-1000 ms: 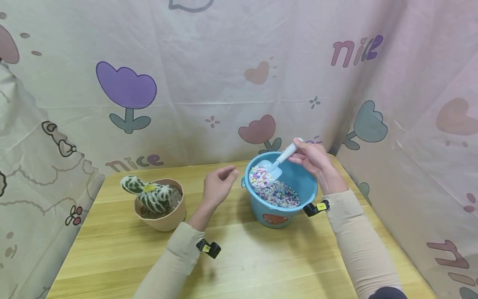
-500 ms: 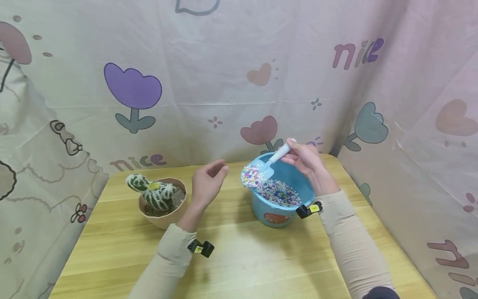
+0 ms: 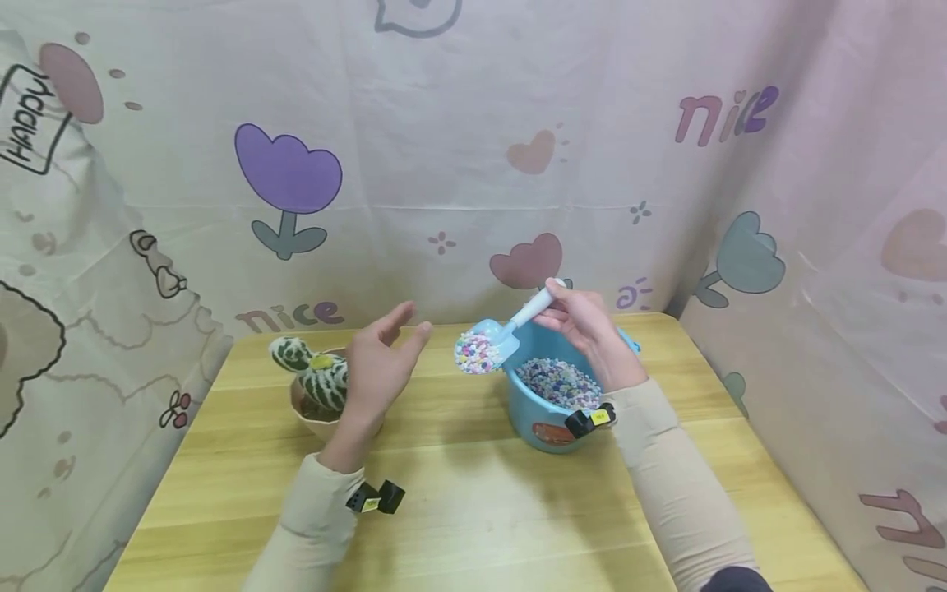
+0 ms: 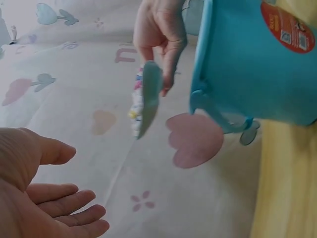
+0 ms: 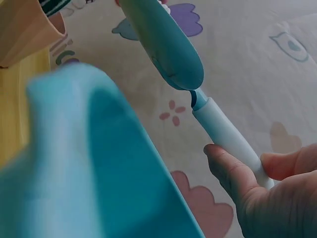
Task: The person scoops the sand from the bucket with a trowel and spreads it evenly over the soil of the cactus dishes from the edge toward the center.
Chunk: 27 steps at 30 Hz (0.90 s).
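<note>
My right hand point(image 3: 589, 333) grips the white handle of a light-blue toy shovel point(image 3: 507, 330) between thumb and fingers. Small multicoloured beads point(image 3: 476, 353) fill its scoop, which hangs in the air just left of the blue bucket's rim. More beads lie inside that bucket point(image 3: 540, 418). My left hand point(image 3: 379, 370) holds nothing; in the left wrist view its fingers point(image 4: 69, 206) are spread and relaxed. It partly hides a peach flowerpot point(image 3: 320, 426) with a striped green-and-white cactus point(image 3: 325, 385) in it.
Both the bucket and the pot stand on a wooden table point(image 3: 459, 510). A patterned cloth point(image 3: 414, 148) hangs behind it and along both sides. The bucket's handle point(image 4: 218, 116) hangs down its side in the left wrist view.
Loaded with beads, the shovel has come up out of the bucket and moved left past its rim. My left hand has shifted left toward the pot, its fingers spreading.
</note>
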### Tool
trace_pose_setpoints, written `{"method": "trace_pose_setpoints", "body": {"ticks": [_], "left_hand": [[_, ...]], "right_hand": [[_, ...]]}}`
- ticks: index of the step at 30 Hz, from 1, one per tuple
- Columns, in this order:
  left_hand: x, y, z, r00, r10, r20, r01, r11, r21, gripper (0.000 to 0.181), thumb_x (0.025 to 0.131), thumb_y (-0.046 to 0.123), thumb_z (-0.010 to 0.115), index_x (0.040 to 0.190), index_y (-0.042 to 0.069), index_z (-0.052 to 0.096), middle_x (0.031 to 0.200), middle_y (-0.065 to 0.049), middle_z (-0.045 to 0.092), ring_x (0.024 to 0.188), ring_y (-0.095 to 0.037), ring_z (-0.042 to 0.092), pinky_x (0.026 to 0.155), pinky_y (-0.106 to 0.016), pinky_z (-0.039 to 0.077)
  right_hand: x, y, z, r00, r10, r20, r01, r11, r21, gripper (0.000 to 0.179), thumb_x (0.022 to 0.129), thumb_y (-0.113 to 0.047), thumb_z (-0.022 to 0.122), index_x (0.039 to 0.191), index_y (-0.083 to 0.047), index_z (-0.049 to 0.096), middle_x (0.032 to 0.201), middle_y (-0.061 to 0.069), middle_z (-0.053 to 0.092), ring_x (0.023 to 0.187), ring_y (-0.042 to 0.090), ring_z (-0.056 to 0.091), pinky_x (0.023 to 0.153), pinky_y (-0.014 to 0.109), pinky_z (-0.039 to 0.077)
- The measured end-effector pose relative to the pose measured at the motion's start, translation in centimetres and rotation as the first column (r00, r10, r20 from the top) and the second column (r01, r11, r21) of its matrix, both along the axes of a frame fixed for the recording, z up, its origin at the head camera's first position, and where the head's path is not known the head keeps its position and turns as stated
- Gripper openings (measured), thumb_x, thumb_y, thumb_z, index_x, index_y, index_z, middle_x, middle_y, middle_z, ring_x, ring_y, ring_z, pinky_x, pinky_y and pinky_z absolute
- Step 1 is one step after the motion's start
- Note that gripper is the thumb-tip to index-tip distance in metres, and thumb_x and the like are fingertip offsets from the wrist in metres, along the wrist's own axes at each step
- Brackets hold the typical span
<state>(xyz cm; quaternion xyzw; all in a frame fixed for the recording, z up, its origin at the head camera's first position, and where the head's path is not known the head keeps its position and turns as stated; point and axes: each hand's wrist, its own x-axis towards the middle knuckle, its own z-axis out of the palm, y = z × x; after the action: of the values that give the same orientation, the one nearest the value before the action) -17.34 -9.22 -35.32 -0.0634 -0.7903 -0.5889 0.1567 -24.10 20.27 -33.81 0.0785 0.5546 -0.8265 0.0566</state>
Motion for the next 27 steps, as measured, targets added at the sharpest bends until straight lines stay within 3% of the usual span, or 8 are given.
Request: {"method": "trace_pose_setpoints", "body": {"ticks": [4,7,11,15,19,27], "left_hand": [[0.6,-1.6,0.6,0.999,0.027,-0.04,-0.027,1.0,-0.01,0.052,0.098,0.025,0.077,0.144,0.004,0.063,0.147,-0.013,0.065,0.141,-0.03,0.06,0.119,-0.037,0.048],[1.0,-2.9,1.0,0.995,0.056,-0.082,-0.057,0.998,-0.014,0.052,0.098,0.025,0.077,0.144,0.005,0.063,0.146,-0.012,0.065,0.139,-0.03,0.06,0.098,-0.019,0.059],[1.6,-4.7,1.6,0.988,0.11,-0.106,-0.111,0.994,0.003,0.051,0.096,0.025,0.079,0.142,0.007,0.066,0.144,-0.01,0.067,0.138,-0.026,0.061,0.078,-0.004,0.055],[2.2,-6.4,1.9,0.979,0.174,-0.104,-0.175,0.985,-0.004,0.052,0.094,0.025,0.082,0.141,0.01,0.067,0.143,-0.007,0.069,0.137,-0.026,0.063,0.102,-0.019,0.057],[2.5,-8.2,1.7,0.972,0.216,-0.096,-0.218,0.976,-0.014,0.057,0.091,0.026,0.084,0.144,0.012,0.065,0.146,-0.004,0.066,0.141,-0.024,0.059,0.119,-0.036,0.048],[3.2,-11.2,0.9,0.972,0.233,-0.038,-0.23,0.971,0.073,0.062,0.092,0.022,0.084,0.148,0.013,0.059,0.152,-0.007,0.061,0.146,-0.021,0.054,0.121,-0.025,0.044]], "right_hand": [[-0.2,-1.2,0.0,1.0,-0.002,0.008,0.002,1.0,-0.002,0.019,0.11,-0.016,0.056,0.115,0.002,0.059,0.083,0.012,0.077,0.076,0.021,0.08,0.079,0.034,0.067],[-0.4,-2.0,0.0,1.0,-0.009,0.022,0.009,1.0,0.005,0.021,0.109,-0.016,0.058,0.118,0.003,0.059,0.088,0.014,0.078,0.077,0.021,0.08,0.08,0.035,0.067],[-0.6,-3.0,0.0,1.0,-0.005,0.029,0.005,1.0,0.011,0.035,0.108,-0.017,0.059,0.134,0.007,0.056,0.091,0.015,0.078,0.079,0.02,0.08,0.086,0.037,0.065],[-0.8,-4.0,0.1,0.999,-0.004,0.038,0.003,1.0,0.015,0.048,0.109,-0.019,0.059,0.146,0.01,0.048,0.095,0.016,0.076,0.079,0.019,0.08,0.089,0.038,0.063],[-1.0,-5.0,0.1,0.999,-0.007,0.046,0.007,1.0,0.002,0.049,0.108,-0.019,0.06,0.147,0.008,0.047,0.109,0.023,0.072,0.08,0.02,0.08,0.088,0.038,0.065],[-1.4,-6.7,0.1,0.999,0.002,0.042,-0.001,1.0,-0.011,0.047,0.109,-0.019,0.059,0.148,0.005,0.049,0.092,0.014,0.073,0.079,0.02,0.079,0.084,0.035,0.066]]}}
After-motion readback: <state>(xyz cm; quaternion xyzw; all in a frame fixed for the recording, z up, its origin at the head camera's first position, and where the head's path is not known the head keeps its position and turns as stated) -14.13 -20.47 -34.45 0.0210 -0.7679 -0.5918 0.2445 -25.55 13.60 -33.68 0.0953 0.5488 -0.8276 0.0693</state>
